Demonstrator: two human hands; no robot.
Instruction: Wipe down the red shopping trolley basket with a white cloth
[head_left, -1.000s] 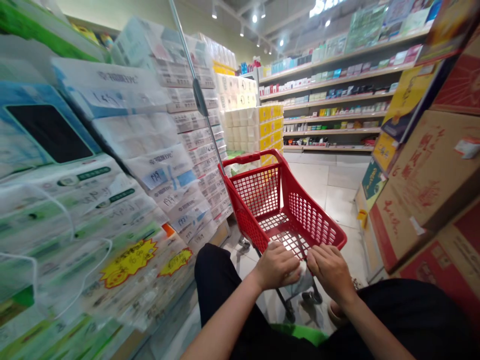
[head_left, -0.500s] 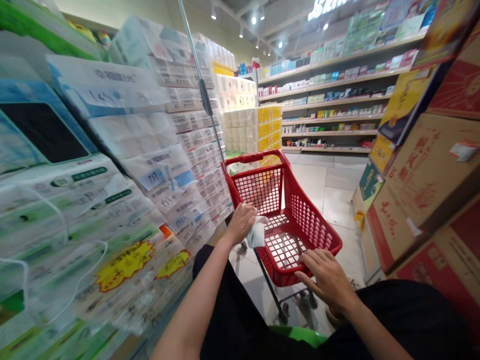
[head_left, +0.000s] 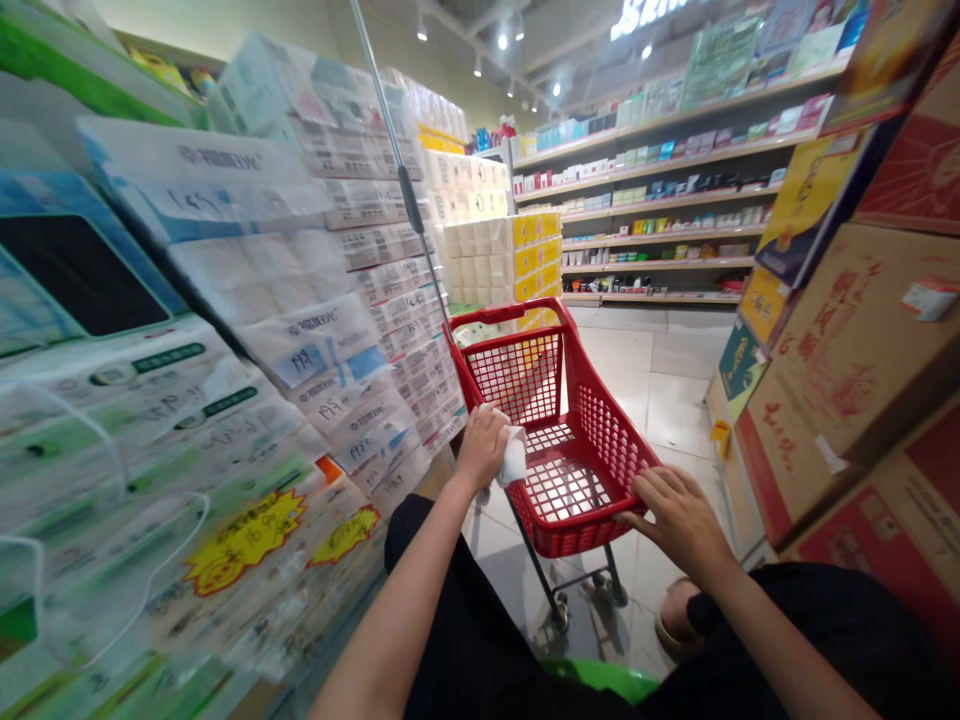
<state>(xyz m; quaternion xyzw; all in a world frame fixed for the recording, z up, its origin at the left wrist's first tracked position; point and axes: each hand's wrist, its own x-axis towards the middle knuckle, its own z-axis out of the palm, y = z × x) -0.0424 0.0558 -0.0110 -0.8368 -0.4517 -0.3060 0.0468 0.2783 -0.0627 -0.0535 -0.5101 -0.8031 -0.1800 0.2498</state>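
Observation:
A red plastic shopping cart (head_left: 611, 430) with grid walls stands on the tiled floor in front of me. At its left rim my left hand (head_left: 484, 445) is closed on a crumpled white cloth (head_left: 514, 455), which hangs over the inside of the rim. My right hand (head_left: 679, 515) lies at the cart's near right corner, its fingers wrapped over the rim and the thumb below. The basket's grid floor shows, with nothing lying on it.
Stacked packs of tissue (head_left: 300, 340) rise close on the left, beside a thin metal pole (head_left: 409, 195). Cardboard boxes (head_left: 855, 340) are piled on the right. Shelves of goods (head_left: 667, 195) stand at the back. Below me is something green (head_left: 607, 680).
My right hand has moved right along the rim to the corner and closed on it. The cloth is bunched smaller at my left hand. More of my right foot shows.

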